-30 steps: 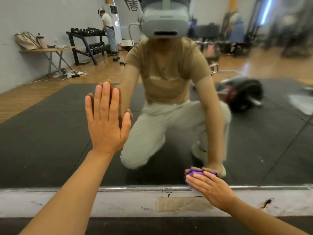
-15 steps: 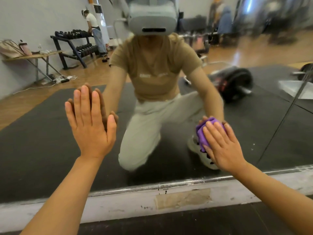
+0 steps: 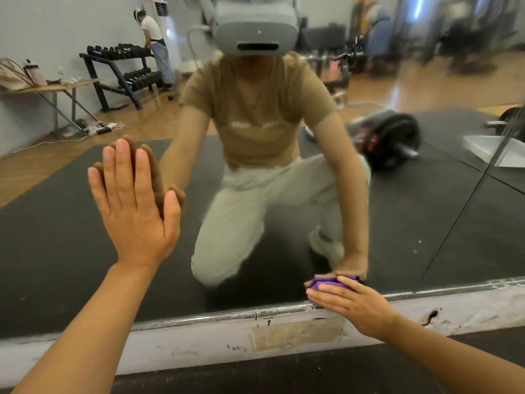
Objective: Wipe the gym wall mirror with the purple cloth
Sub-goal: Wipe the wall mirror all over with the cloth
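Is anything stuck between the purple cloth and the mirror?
Nothing visible is. The right hand presses the purple cloth straight against the mirror at its bottom edge. The left hand lies flat on the glass well off to the side.

Mirror (image 3: 426, 223) mounted directly ahead, lower edge seated on wall ledge (image 3: 199, 341). Left hand (image 3: 136, 206) placed flat against glass, left of centre, well above ledge. Right hand (image 3: 352, 304) positioned low at right, at mirror bottom edge, fingers laid over cloth (image 3: 329, 282). Cloth sandwiched between hand and glass, just above ledge. Tape patch (image 3: 295, 334) located on ledge, below and left of right hand. Floor mat (image 3: 284, 376) laid before ledge.
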### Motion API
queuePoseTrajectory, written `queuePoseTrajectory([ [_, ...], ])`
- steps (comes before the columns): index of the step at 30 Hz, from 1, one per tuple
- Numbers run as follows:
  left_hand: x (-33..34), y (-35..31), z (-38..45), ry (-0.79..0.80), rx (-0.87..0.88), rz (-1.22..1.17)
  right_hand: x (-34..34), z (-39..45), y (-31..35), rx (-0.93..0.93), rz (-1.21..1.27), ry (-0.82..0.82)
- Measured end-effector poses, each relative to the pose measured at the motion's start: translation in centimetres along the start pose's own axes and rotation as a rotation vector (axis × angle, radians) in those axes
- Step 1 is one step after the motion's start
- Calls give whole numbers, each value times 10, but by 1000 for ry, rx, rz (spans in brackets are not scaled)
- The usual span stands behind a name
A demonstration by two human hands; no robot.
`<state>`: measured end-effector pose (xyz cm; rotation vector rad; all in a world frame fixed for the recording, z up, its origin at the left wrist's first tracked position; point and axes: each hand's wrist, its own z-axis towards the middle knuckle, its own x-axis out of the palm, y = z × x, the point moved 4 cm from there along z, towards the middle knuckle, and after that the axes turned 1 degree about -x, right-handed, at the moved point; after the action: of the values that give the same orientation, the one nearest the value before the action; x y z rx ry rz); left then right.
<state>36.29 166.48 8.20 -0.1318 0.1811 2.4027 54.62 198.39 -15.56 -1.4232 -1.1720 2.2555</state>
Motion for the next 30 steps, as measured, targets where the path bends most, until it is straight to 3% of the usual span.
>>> queuePoseTrajectory([
  [4, -1, 0, 0, 20, -6, -10, -2, -6, -6, -13, -36, -32],
  [11, 1, 1, 0, -6, 2, 24, -2, -18, -18, 12, 29, 61],
  [22, 2, 2, -1, -26, 13, 21, -27, 46, 13, 77, 56, -151],
  [27, 5, 4, -3, -20, 11, 3, -9, -11, -16, 218, 109, -113],
  [30, 4, 3, -2, -16, 13, 2, -12, -5, -2, 460, 198, -123],
])
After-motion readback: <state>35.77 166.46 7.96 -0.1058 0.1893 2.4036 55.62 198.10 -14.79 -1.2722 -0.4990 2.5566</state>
